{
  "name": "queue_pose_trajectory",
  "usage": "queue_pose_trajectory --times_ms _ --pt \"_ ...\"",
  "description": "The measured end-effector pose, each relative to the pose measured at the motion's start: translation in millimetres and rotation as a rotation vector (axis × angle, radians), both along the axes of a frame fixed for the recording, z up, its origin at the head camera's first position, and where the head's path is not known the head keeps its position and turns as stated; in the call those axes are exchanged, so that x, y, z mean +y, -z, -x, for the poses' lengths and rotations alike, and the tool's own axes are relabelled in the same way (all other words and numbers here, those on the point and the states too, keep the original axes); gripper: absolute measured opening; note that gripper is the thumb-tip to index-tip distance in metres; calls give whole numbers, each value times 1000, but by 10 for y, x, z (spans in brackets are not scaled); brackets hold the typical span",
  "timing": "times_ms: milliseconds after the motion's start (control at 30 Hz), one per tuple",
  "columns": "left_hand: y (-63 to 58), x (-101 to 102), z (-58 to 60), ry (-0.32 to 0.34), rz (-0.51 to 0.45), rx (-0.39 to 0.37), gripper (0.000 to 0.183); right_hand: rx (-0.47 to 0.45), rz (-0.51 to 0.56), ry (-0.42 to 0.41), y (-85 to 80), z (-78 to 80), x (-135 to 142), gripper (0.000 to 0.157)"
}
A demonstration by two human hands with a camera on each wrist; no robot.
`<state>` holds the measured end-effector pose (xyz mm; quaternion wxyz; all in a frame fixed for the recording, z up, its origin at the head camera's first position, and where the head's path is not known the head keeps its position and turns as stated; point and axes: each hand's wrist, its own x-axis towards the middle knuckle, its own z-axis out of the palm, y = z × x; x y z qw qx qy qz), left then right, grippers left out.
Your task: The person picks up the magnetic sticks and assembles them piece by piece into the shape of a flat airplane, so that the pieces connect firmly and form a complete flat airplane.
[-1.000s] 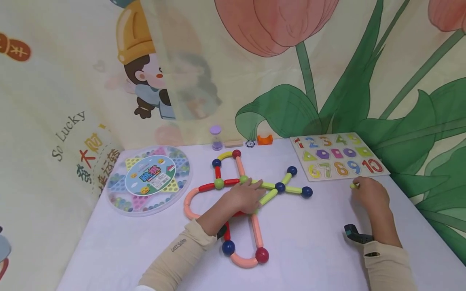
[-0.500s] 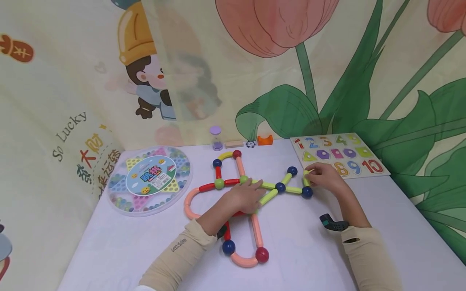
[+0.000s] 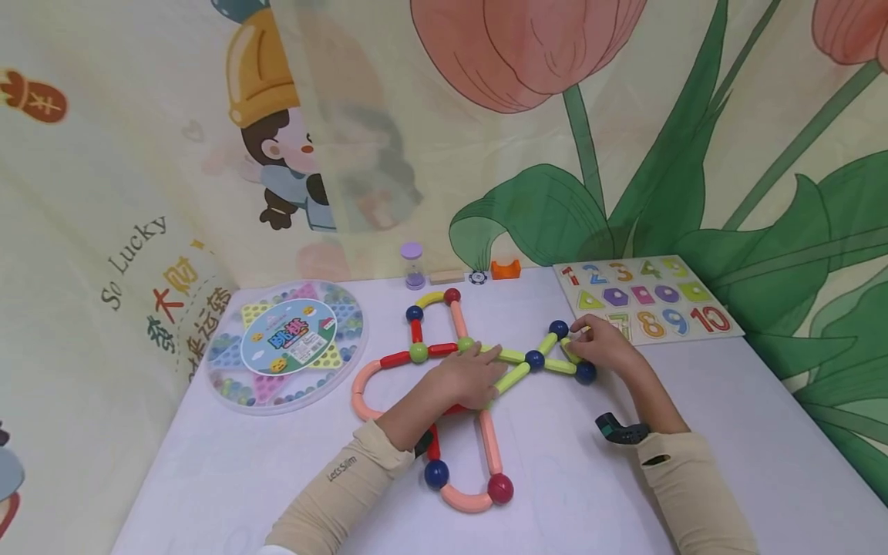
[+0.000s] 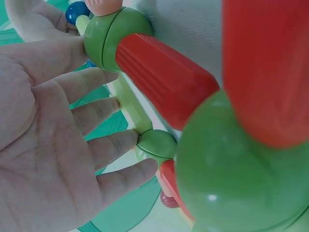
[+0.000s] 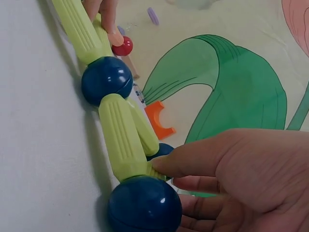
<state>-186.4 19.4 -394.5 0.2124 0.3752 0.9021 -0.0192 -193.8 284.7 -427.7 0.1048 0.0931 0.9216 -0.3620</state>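
A flat figure of magnetic rods and balls lies on the white table [image 3: 555, 478] in the head view. My left hand [image 3: 472, 376] rests over its middle with the fingers spread and fairly straight. In the left wrist view, those fingers touch the figure around a green ball [image 4: 157, 144] and a yellow-green rod [image 4: 130, 104]. At the figure's right end, my right hand [image 3: 602, 345] pinches a short yellow-green rod [image 3: 570, 351]. This rod lies between two blue balls, the near one [image 3: 586, 373] and the far one [image 3: 558, 329]. Whether it touches both is hidden by the fingers.
A number puzzle board [image 3: 652, 297] lies behind my right hand. To the left is a round Chinese checkers board [image 3: 284, 347]. Along the back edge stand an hourglass [image 3: 413, 266], a wooden block [image 3: 446, 277], a chip [image 3: 477, 277] and an orange piece [image 3: 506, 269].
My right hand has come left from beside the puzzle board, bringing the yellow-green rod to the blue balls. The rod has tipped down between them. My left hand stays in place.
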Motion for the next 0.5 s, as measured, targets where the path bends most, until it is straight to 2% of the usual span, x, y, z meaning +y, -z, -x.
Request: queue_pose_trajectory --times_ms 267,400,500 --pt "-10 -8 11 14 -15 1 56 39 -14 50 58 15 -3 38" --pt "-93 -170 59 -51 -117 -80 60 69 -28 23 55 -12 15 40" --pt "-241 -462 109 -144 -214 -49 64 139 -54 2 42 -45 18 41"
